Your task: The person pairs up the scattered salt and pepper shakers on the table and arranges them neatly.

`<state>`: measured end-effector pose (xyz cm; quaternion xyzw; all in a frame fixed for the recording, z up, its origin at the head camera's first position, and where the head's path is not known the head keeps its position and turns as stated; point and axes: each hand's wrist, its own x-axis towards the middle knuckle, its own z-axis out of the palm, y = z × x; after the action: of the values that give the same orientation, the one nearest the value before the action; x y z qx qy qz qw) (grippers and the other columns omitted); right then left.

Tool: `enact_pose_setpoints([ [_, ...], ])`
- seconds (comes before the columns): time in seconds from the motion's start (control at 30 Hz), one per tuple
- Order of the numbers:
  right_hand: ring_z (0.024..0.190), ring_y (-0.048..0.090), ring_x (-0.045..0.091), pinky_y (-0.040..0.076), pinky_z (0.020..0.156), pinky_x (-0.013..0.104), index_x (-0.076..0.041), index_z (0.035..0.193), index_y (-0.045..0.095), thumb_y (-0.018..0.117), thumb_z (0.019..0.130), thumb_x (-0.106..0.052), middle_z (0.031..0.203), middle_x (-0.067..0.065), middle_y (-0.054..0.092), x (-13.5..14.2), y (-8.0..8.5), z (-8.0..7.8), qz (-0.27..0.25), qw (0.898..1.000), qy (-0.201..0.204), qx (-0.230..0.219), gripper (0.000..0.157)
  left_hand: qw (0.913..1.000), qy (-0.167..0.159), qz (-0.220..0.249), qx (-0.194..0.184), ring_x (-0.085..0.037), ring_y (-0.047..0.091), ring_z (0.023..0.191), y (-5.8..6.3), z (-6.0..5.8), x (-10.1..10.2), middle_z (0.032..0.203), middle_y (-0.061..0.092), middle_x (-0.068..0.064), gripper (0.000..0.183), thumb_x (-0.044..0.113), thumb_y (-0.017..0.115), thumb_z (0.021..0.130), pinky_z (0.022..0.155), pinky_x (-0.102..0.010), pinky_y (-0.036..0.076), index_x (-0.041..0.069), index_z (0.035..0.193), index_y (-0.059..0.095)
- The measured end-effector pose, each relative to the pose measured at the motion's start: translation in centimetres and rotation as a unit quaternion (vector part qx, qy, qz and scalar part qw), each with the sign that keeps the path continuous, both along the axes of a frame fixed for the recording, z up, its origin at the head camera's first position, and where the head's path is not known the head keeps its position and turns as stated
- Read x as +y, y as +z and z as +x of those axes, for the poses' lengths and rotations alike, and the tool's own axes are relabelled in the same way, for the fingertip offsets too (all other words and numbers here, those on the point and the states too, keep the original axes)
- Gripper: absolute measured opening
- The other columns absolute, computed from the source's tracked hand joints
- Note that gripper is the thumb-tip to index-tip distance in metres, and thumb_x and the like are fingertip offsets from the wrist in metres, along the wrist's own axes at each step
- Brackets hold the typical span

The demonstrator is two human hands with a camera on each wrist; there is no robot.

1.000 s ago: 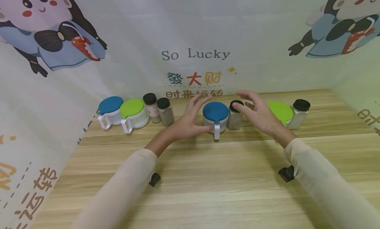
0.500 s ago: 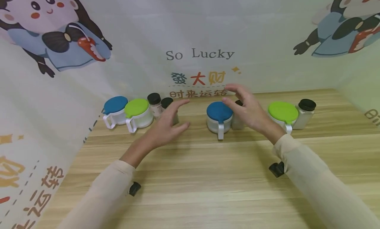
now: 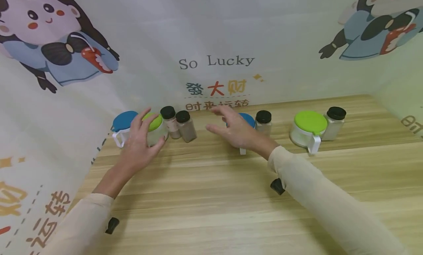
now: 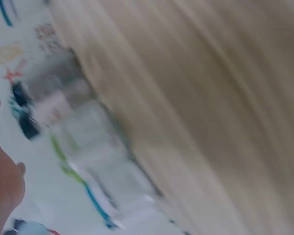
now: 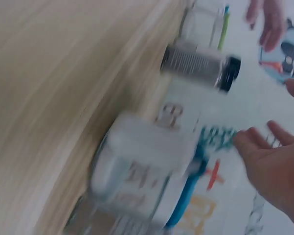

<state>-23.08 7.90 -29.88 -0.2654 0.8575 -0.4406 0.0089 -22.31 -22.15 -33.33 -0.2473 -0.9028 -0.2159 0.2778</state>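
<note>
My left hand (image 3: 140,145), fingers spread and holding nothing, hovers in front of the left green-lidded jar (image 3: 159,132) and overlaps it in the head view. Beside that jar stands a blue-lidded jar (image 3: 123,121) with a white handle. My right hand (image 3: 236,130), also holding nothing, reaches with loosely bent fingers over the middle blue-lidded jar (image 3: 248,119), hiding much of it. A black-capped shaker bottle (image 3: 263,122) stands just right of that jar. Two more black-capped bottles, one labelled (image 3: 171,123) and one plain (image 3: 186,128), stand between the hands.
Farther right, another green-lidded jar (image 3: 307,128) stands beside a black-capped bottle (image 3: 334,123) of pale contents. All sit in a row along the back of the wooden table (image 3: 198,211). A printed curtain (image 3: 218,31) rises behind.
My left hand has moved left, from the middle blue-lidded jar to the left green-lidded one. My right hand has also shifted left, from the bottle to in front of the middle jar.
</note>
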Motion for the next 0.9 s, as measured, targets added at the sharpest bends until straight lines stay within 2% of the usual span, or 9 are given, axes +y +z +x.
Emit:
enact_pose_setpoints([
  [0.07,0.126,0.029,0.017,0.03,0.098,0.037,-0.019,0.139,0.03,0.052,0.082,-0.058,0.14,0.0,0.028,-1.5,0.0,0.2,0.037,0.999,-0.007,-0.013,0.072,0.9983,0.037,-0.04,-0.02,-0.027,0.008,0.133,-0.6,-0.3,-1.5,0.148,0.007,-0.005,0.074,0.027,0.067,0.078,0.094,-0.056,0.027,0.007,0.139,0.03],
  [0.13,0.127,0.028,0.018,0.031,0.097,0.039,-0.019,0.14,0.028,0.053,0.08,-0.06,0.142,0.0,0.025,-2.9,-0.1,0.3,0.067,0.997,-0.025,-0.004,0.077,0.9934,0.064,-0.087,-0.04,-0.031,-0.001,0.133,-1.1,-0.6,-2.7,0.148,0.002,-0.012,0.086,0.033,0.068,0.076,0.099,-0.056,0.017,0.002,0.141,0.021],
  [0.23,0.129,0.024,0.019,0.029,0.099,0.04,-0.017,0.14,0.028,0.058,0.082,-0.052,0.144,0.003,0.022,-5.1,-0.5,0.2,0.063,0.995,-0.066,0.025,0.074,0.9843,0.086,-0.137,-0.07,-0.035,-0.008,0.132,-1.7,-1.0,-3.9,0.146,-0.003,-0.021,0.098,0.036,0.069,0.075,0.102,-0.055,0.007,-0.004,0.142,0.01],
  [0.33,0.13,0.022,0.02,0.027,0.1,0.039,-0.014,0.139,0.028,0.061,0.082,-0.045,0.144,0.006,0.022,-7.1,-1.2,-0.4,0.061,0.99,-0.119,0.053,0.073,0.978,0.096,-0.157,-0.099,-0.037,-0.009,0.132,-1.9,-1.4,-4.6,0.146,-0.004,-0.024,0.101,0.036,0.068,0.075,0.102,-0.053,0.005,-0.007,0.141,0.004],
  [0.4,0.131,0.019,0.022,0.025,0.101,0.038,-0.011,0.14,0.024,0.063,0.081,-0.043,0.144,0.009,0.019,-8.3,-1.6,-0.9,0.056,0.987,-0.141,0.049,0.078,0.9747,0.102,-0.162,-0.116,-0.037,-0.009,0.132,-1.9,-1.7,-4.9,0.146,-0.004,-0.024,0.102,0.035,0.069,0.075,0.103,-0.052,0.003,-0.006,0.142,0.003],
  [0.53,0.131,0.017,0.025,0.023,0.103,0.036,-0.006,0.142,0.014,0.066,0.08,-0.038,0.144,0.015,0.016,-10.4,-2.3,-2.0,0.045,0.984,-0.17,0.019,0.087,0.9689,0.103,-0.164,-0.154,-0.037,-0.006,0.132,-1.7,-2.5,-5.3,0.146,-0.001,-0.024,0.102,0.03,0.071,0.073,0.104,-0.051,0.005,-0.005,0.142,0.004],
  [0.63,0.129,0.023,0.027,0.025,0.102,0.035,-0.003,0.142,0.011,0.066,0.082,-0.033,0.142,0.018,0.021,-11.4,-3.0,-2.4,0.022,0.983,-0.183,-0.022,0.087,0.9651,0.101,-0.162,-0.18,-0.038,-0.001,0.132,-1.7,-2.7,-5.4,0.145,0.005,-0.025,0.1,0.026,0.071,0.073,0.104,-0.05,0.009,-0.006,0.142,0.005],
  [0.77,0.124,0.032,0.027,0.029,0.099,0.035,-0.001,0.139,0.017,0.062,0.086,-0.028,0.135,0.019,0.029,-12.2,-3.9,-2.4,0.013,0.981,-0.187,-0.051,0.074,0.963,0.102,-0.174,-0.178,-0.039,0.004,0.132,-1.7,-2.5,-5.5,0.144,0.011,-0.025,0.094,0.025,0.07,0.075,0.104,-0.049,0.01,-0.008,0.14,0.012],
  [0.9,0.119,0.037,0.026,0.034,0.095,0.036,-0.003,0.134,0.027,0.058,0.089,-0.029,0.128,0.016,0.037,-12.7,-4.5,-2.6,0.022,0.98,-0.195,-0.043,0.061,0.9633,0.099,-0.203,-0.145,-0.035,-0.003,0.133,-1.7,-2.2,-5.7,0.145,0.011,-0.025,0.098,0.036,0.073,0.072,0.104,-0.048,0.007,-0.01,0.139,0.017],
])
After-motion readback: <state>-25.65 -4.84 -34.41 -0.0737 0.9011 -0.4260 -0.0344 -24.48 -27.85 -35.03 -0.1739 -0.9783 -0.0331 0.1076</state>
